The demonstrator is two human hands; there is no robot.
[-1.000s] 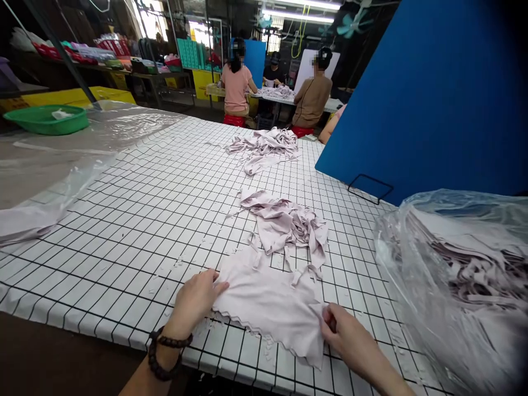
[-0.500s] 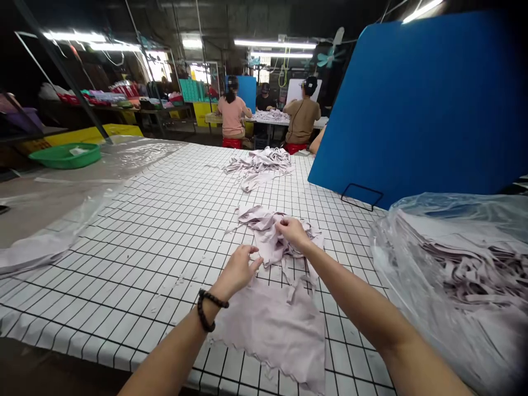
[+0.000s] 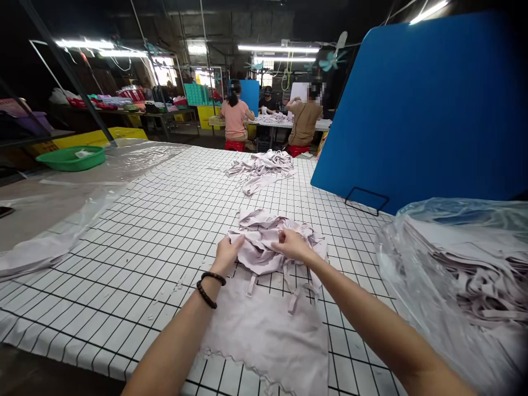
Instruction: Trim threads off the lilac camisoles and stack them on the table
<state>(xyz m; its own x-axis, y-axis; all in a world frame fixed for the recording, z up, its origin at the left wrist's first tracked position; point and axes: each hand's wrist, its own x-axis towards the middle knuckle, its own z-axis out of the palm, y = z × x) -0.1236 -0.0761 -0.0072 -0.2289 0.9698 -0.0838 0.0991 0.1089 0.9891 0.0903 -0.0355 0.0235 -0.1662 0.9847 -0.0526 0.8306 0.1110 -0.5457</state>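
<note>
A pale lilac piece of cloth [image 3: 258, 253] lies bunched on the grid-patterned tablecloth. My left hand [image 3: 228, 254], with dark beads at its wrist, pinches the left edge of it. The thumb and fingers of my right hand [image 3: 292, 245] are closed on the same cloth, farther right. Narrow straps trail from the bunch toward me. Nearer to me a flat lilac panel [image 3: 268, 327] with a wavy edge is spread out, its far side partly under the straps. More crumpled lilac fabric [image 3: 251, 218] sits just beyond my hands.
Farther back is a heap of lilac pieces [image 3: 272, 162]. At right, a clear plastic bag [image 3: 396, 264] holds stacked cloth, with a large blue board [image 3: 421, 110] standing behind. A green basin [image 3: 74, 158] is at the far left. Several people sit at a table beyond.
My left hand has gone from open to pinching the cloth's left edge, having moved forward and left. The cloth is now stretched wider between both hands. The view has shifted slightly.
</note>
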